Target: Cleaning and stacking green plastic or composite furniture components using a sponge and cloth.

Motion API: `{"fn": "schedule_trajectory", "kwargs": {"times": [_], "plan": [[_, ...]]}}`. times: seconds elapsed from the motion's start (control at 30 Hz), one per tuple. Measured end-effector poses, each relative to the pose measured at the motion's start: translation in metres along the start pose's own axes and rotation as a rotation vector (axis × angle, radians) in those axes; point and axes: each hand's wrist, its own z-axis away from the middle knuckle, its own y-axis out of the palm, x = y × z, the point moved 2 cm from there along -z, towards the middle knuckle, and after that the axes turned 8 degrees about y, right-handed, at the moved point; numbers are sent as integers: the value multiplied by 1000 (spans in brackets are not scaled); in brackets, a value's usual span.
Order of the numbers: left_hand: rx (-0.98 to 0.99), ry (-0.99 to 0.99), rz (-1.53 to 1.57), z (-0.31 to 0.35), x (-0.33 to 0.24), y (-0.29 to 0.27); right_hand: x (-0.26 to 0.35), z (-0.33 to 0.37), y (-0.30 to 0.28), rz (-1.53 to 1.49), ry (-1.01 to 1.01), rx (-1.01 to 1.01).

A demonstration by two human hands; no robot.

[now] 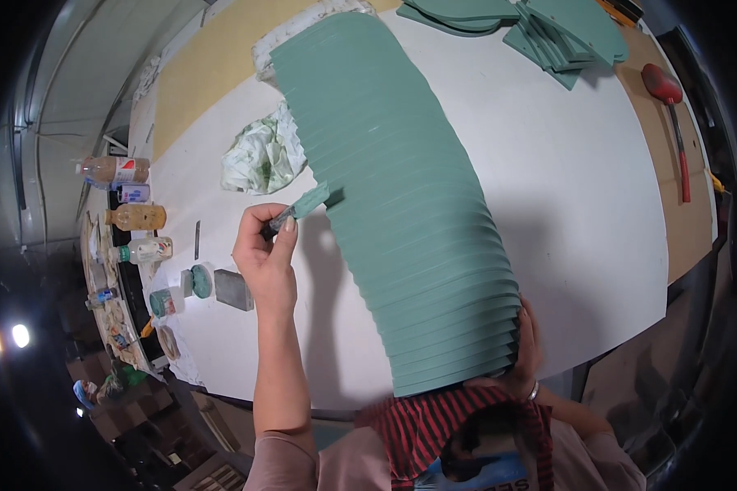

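Note:
A long row of overlapping green sheets [401,180], fanned like shingles, runs from the far side of the table to its near edge. My left hand [269,241] is closed around the dark handle of a flat tool with a green-coated tip [310,200], perhaps a brush or spatula. That tip is held by the left edge of the sheets; whether it touches them I cannot tell. At the near right corner, my right hand [528,352] grips the sheets, its thumb at the near end and its fingers along the right side. A crumpled, green-stained white cloth [264,153] lies left of the sheets.
More green cut pieces [548,37] are piled at the far right. A red-headed mallet [667,90] lies on brown board at the right. Several bottles [139,217] line the left edge, near a grey block [233,290] and a thin dark strip [197,240].

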Motion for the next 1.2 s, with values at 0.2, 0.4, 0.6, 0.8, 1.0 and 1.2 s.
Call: {"fn": "schedule_trajectory", "kwargs": {"times": [0.2,0.4,0.6,0.8,1.0,1.2], "plan": [[31,-6,-10,5,-1,3,4,-3,-2,15,5,10],[115,30,-50,15,-10,7,6,-5,-1,1,-12,-1],[266,110,-144,33,-18,11,6,-7,-1,-2,-17,-23],[334,143,-212,43,-24,13,5,-8,0,-31,-44,-47],[333,214,-271,46,-19,15,7,-7,-1,-26,-46,-58],[314,251,-300,46,-23,16,6,-7,0,-41,-49,-74]]}}
